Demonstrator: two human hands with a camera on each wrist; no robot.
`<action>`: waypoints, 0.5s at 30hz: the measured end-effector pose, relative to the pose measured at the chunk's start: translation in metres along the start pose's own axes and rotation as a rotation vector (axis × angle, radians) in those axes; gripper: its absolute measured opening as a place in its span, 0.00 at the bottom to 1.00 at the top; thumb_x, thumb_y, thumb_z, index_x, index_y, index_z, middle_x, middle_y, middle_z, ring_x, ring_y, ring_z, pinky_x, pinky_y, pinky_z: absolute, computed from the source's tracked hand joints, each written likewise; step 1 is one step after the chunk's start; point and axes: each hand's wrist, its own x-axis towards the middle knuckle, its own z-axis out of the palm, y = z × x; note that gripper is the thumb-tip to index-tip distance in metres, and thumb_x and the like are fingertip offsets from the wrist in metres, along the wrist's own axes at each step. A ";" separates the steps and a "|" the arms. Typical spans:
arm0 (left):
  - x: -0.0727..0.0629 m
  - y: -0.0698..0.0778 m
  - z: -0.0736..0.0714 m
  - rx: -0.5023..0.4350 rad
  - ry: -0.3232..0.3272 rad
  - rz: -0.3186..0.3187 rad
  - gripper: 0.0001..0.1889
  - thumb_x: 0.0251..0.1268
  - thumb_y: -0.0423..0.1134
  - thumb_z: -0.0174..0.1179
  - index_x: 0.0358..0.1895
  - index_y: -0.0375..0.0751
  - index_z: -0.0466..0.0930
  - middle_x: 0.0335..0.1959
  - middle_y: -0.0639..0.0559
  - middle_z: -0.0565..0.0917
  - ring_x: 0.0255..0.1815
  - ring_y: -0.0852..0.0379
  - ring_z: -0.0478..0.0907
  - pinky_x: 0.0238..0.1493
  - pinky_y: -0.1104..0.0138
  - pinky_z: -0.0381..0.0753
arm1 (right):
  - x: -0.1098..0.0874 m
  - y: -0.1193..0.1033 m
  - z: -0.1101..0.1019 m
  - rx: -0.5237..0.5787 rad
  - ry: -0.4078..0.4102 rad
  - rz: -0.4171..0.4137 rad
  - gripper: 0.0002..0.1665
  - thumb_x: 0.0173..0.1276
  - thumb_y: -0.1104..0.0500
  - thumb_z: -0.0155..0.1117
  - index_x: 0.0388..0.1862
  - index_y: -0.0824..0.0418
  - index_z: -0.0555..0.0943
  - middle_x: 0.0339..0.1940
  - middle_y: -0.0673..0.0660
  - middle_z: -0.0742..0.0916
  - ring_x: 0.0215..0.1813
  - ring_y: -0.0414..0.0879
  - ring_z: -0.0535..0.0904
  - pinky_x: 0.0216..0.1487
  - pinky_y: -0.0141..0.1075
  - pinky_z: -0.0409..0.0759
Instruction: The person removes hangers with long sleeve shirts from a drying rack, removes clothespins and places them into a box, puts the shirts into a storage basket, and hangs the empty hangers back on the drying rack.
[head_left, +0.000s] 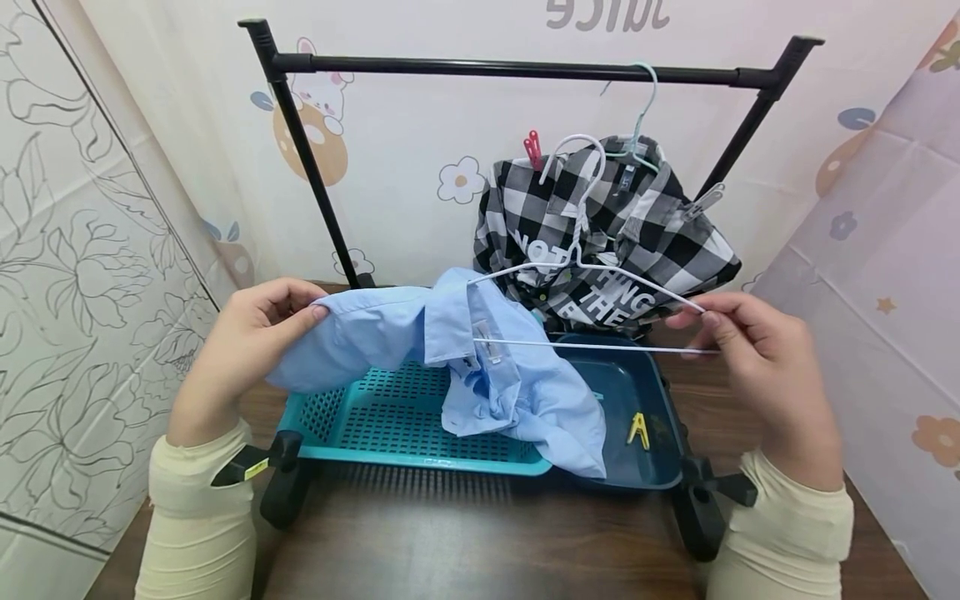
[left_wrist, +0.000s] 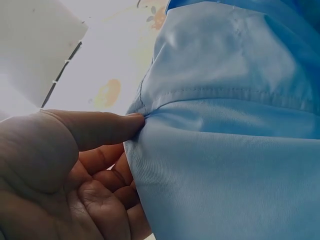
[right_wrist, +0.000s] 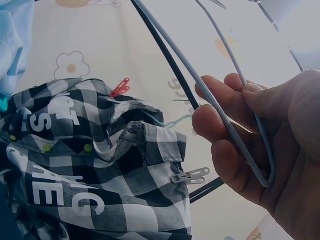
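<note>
A light blue collared shirt [head_left: 382, 325] spans the middle of the head view, its loose side drooping over the baskets. My left hand [head_left: 251, 342] pinches its shoulder seam between thumb and fingers, as the left wrist view shows close up. One end of a white wire hanger [head_left: 622, 343] runs inside the shirt at the collar; that end is hidden by cloth. At the hanger's other end, my right hand [head_left: 765, 367] grips the bare corner, fingers curled round the wire. The hanger's hook points up in front of the checked shirt.
A black rack [head_left: 480, 68] carries a black-and-white checked shirt [head_left: 540, 208] on a pale green hanger [head_left: 647, 100], with a red clip [head_left: 532, 150] and a grey clip [head_left: 705, 202]. Below stand a teal basket [head_left: 420, 462] and a dark blue tray [head_left: 667, 475] with a yellow clip [head_left: 638, 431].
</note>
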 end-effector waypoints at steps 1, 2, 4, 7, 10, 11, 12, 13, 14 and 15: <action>0.000 0.000 0.000 0.003 0.002 -0.004 0.07 0.72 0.37 0.65 0.49 0.44 0.86 0.39 0.54 0.87 0.35 0.58 0.80 0.36 0.73 0.77 | 0.000 0.000 -0.001 0.000 0.001 0.007 0.13 0.76 0.74 0.54 0.50 0.70 0.84 0.39 0.51 0.92 0.27 0.41 0.84 0.35 0.25 0.83; 0.001 -0.001 -0.001 0.006 0.005 -0.009 0.07 0.72 0.37 0.65 0.49 0.44 0.86 0.39 0.55 0.87 0.35 0.58 0.80 0.36 0.73 0.77 | 0.000 -0.001 -0.002 -0.003 0.002 0.016 0.13 0.77 0.73 0.54 0.50 0.70 0.84 0.40 0.51 0.92 0.28 0.41 0.84 0.35 0.25 0.83; 0.001 -0.002 -0.001 0.013 0.014 -0.029 0.07 0.72 0.39 0.66 0.48 0.45 0.87 0.38 0.57 0.87 0.34 0.58 0.80 0.35 0.73 0.77 | -0.001 -0.001 -0.004 -0.012 0.009 0.029 0.13 0.77 0.72 0.54 0.51 0.69 0.84 0.39 0.51 0.92 0.28 0.42 0.84 0.36 0.25 0.83; 0.002 -0.002 -0.002 0.031 0.039 -0.064 0.08 0.72 0.41 0.66 0.48 0.44 0.87 0.37 0.59 0.86 0.34 0.59 0.79 0.35 0.73 0.77 | -0.002 -0.001 -0.007 -0.017 0.026 0.027 0.12 0.77 0.72 0.54 0.50 0.69 0.84 0.39 0.53 0.91 0.28 0.42 0.84 0.36 0.25 0.83; 0.003 -0.003 -0.003 0.058 0.067 -0.087 0.09 0.72 0.42 0.66 0.48 0.43 0.87 0.35 0.62 0.85 0.34 0.60 0.78 0.34 0.74 0.75 | -0.003 0.000 -0.009 -0.015 0.039 0.017 0.12 0.77 0.72 0.54 0.50 0.70 0.85 0.39 0.54 0.91 0.28 0.42 0.84 0.36 0.24 0.82; 0.003 -0.004 -0.003 0.065 0.073 -0.090 0.09 0.72 0.42 0.66 0.48 0.43 0.87 0.35 0.63 0.85 0.34 0.61 0.78 0.34 0.74 0.75 | -0.003 0.000 -0.010 -0.017 0.042 0.015 0.12 0.77 0.73 0.54 0.50 0.70 0.85 0.38 0.54 0.91 0.27 0.41 0.84 0.36 0.24 0.82; 0.003 -0.004 -0.004 0.070 0.077 -0.093 0.09 0.72 0.42 0.66 0.48 0.43 0.87 0.35 0.64 0.85 0.34 0.61 0.77 0.35 0.75 0.75 | -0.003 0.000 -0.010 -0.018 0.043 0.015 0.12 0.77 0.73 0.54 0.50 0.70 0.85 0.39 0.53 0.91 0.27 0.41 0.84 0.36 0.24 0.82; 0.003 -0.004 -0.004 0.073 0.079 -0.095 0.09 0.72 0.42 0.66 0.48 0.42 0.87 0.35 0.64 0.85 0.34 0.61 0.77 0.35 0.75 0.75 | -0.003 0.001 -0.011 -0.017 0.046 0.008 0.12 0.76 0.73 0.55 0.49 0.71 0.84 0.38 0.53 0.91 0.27 0.41 0.84 0.36 0.24 0.82; 0.002 -0.004 -0.004 0.074 0.080 -0.096 0.10 0.72 0.42 0.66 0.49 0.42 0.87 0.35 0.64 0.85 0.34 0.62 0.77 0.35 0.75 0.75 | -0.003 0.002 -0.012 -0.020 0.047 0.006 0.12 0.76 0.73 0.55 0.49 0.71 0.84 0.39 0.52 0.91 0.27 0.41 0.84 0.36 0.24 0.82; 0.002 -0.004 -0.005 0.074 0.081 -0.099 0.10 0.72 0.42 0.66 0.49 0.42 0.87 0.34 0.65 0.85 0.35 0.62 0.77 0.35 0.75 0.75 | -0.003 0.003 -0.013 -0.022 0.051 0.003 0.11 0.76 0.73 0.55 0.49 0.72 0.84 0.39 0.52 0.91 0.27 0.41 0.84 0.36 0.23 0.82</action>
